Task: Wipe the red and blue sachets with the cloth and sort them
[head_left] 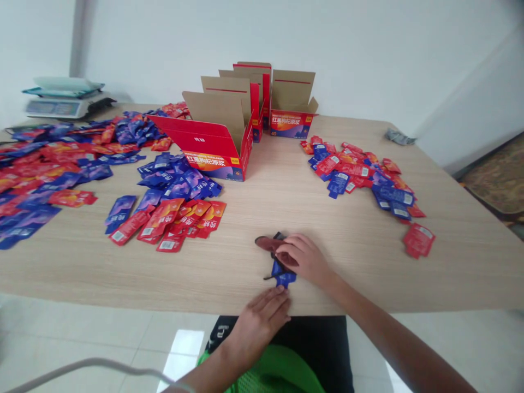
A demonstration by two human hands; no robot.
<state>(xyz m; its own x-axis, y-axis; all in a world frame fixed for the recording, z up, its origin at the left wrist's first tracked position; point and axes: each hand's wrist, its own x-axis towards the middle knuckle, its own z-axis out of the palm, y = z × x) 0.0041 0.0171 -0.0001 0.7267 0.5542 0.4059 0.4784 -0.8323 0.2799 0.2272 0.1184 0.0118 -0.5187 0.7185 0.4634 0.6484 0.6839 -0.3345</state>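
Observation:
My right hand (305,257) is closed, with thumb and fingers pinching what looks like a pair of sunglasses (266,243) with brownish lenses and dark rims. Beneath them a blue sachet (285,278) lies on the table, partly covered. My left hand (264,312) rests at the table's front edge with its fingers stretched out, their tips touching the sachet's lower end. To the left is a pile of red sachets (164,221) with blue sachets (180,177) behind it. Another mixed pile of sachets (354,168) lies on the right.
Open red cartons (213,159) stand in a row at the back middle, beside another open carton (291,124). Many sachets (49,164) cover the table's left side, near a scale (61,105). A crumpled grey item (399,136) lies far right. A lone red sachet (418,240) sits below the right pile.

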